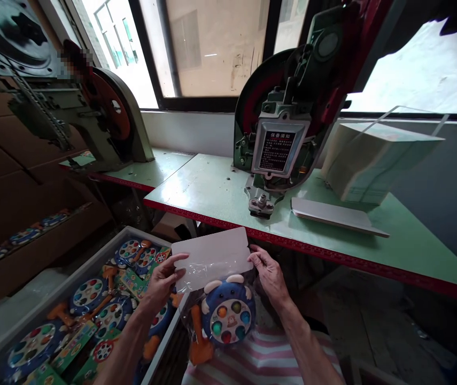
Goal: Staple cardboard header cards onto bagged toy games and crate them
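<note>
A blank white card (212,251) is held up in front of me, lying over the top of a clear plastic bag. Its left edge is pinched by my left hand (164,278), thumb below and fingers above. At the right edge, my right hand (269,271) grips the card between thumb and fingertips. Inside the bag hang a round blue animal-faced toy (230,313), with coloured knobs in a ring, and an orange toy hammer (199,342). The bag hangs above my striped clothing (270,355).
A large grey crate (126,231) of similar bagged toys stands at left. Ahead, a red-and-green machine (278,144) rises from the green table (196,179). Flat cards (332,214) and a tall card stack (372,160) lie to its right. Another machine (108,117) stands left.
</note>
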`<state>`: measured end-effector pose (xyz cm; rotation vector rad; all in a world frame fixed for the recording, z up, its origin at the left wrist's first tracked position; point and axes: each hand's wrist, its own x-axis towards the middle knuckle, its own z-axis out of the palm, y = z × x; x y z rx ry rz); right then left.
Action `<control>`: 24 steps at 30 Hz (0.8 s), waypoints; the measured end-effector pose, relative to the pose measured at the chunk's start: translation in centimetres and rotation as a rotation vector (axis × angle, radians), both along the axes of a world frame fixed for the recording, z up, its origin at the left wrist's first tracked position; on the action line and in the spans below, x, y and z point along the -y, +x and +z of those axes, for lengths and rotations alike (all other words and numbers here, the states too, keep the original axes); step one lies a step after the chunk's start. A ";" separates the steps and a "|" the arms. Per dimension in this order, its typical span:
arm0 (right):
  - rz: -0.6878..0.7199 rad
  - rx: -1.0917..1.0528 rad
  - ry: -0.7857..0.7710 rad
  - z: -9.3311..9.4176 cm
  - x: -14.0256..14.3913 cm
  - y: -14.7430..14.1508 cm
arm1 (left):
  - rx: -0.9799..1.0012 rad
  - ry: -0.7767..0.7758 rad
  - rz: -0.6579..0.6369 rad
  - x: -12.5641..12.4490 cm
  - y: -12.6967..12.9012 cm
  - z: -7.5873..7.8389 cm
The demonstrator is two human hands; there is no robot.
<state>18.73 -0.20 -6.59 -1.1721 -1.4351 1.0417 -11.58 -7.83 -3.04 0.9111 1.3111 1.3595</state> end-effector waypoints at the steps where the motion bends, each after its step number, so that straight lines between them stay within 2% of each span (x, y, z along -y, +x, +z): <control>1: 0.008 0.012 -0.021 0.0 -0.1 0.0 | 0.017 0.008 -0.010 -0.1 0.1 0.0; 3: 0.008 0.042 -0.046 0.1 0.0 0.1 | 0.059 0.039 0.014 -0.2 0.3 -0.4; 5: -0.025 0.055 -0.036 0.2 0.2 0.1 | 0.088 0.055 0.094 -0.3 0.6 -1.3; 7: -0.064 0.046 -0.016 0.3 0.4 0.1 | 0.083 -0.015 0.155 -0.3 1.0 -2.5; 10: -0.073 0.036 -0.023 0.2 0.5 0.2 | 0.061 -0.123 0.143 -0.2 1.3 -3.6; 14: -0.075 -0.008 -0.060 -0.3 0.4 0.5 | 0.113 -0.051 0.137 0.1 1.5 -2.2; 18: -0.076 -0.047 -0.064 -0.7 0.3 0.7 | 0.118 -0.048 0.148 0.0 1.8 -0.8; 24: -0.142 0.067 -0.010 -0.3 0.5 0.6 | 0.116 -0.046 0.243 -0.2 2.4 -1.2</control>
